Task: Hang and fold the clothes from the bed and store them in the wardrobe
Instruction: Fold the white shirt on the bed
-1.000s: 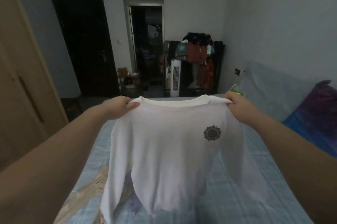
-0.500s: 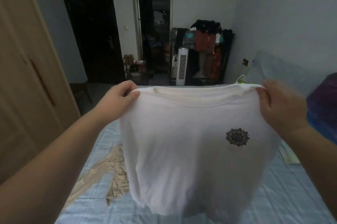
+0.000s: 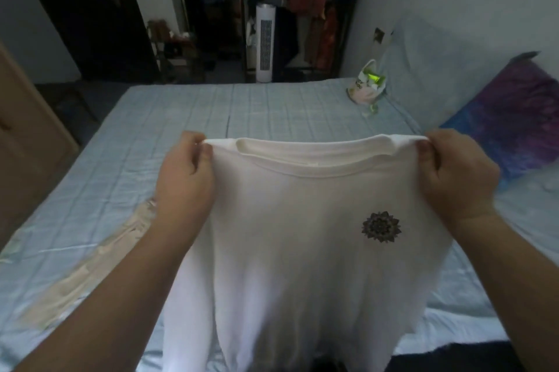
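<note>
Across the pale blue quilted bed (image 3: 272,111), you pinch the white cotton T-shirt (image 3: 302,250) taut at six o'clock, left hand (image 3: 184,178) and right hand (image 3: 456,175) gripping its shoulders, probably for folding.

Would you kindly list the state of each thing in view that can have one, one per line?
Shirt: held up by its shoulders over the bed, front with printed emblem facing the camera, unfolded.
Left hand: pinches the shirt's shoulder.
Right hand: pinches the other shoulder.
Beige garment: lying spread on the bed, unfolded.
Bed: sheet flat.
Bag: sitting on the bed, open.
Doorway: open, dark.
</note>
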Available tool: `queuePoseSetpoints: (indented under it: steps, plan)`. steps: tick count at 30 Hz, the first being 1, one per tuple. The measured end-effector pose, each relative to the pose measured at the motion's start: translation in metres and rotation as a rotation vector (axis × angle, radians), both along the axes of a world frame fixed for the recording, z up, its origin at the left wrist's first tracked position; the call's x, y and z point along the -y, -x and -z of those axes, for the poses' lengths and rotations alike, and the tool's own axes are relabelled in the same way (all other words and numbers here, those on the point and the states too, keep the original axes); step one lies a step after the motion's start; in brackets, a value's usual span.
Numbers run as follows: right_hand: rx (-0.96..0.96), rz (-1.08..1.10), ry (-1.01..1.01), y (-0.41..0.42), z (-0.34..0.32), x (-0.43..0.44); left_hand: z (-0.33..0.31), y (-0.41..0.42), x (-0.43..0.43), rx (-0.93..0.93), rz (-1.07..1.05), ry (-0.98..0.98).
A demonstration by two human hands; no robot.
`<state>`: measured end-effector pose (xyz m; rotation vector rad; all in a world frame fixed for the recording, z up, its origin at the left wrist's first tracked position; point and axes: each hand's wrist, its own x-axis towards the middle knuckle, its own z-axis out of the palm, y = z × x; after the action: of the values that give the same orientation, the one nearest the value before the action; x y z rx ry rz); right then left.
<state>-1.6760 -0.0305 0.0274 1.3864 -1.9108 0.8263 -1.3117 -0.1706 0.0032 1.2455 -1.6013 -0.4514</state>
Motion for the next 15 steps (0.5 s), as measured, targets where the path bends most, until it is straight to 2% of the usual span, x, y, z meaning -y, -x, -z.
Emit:
queuePoseSetpoints:
  steps: [3,5,11,15]
  plan:
    - [0.02,-0.005,-0.113,0.04,0.031,0.033,0.028,0.034,0.021,0.18,0.019,0.064]
    - [0.082,-0.037,-0.219,0.069,0.06,0.064,0.051,0.059,0.041,0.257,0.024,0.027]
    - [0.29,-0.069,-0.479,0.14,0.168,0.171,0.135,0.14,0.13,0.454,-0.025,-0.206]
    - [0.353,-0.059,-0.596,0.169,0.248,0.237,0.201,0.19,0.195,0.549,-0.049,-0.379]
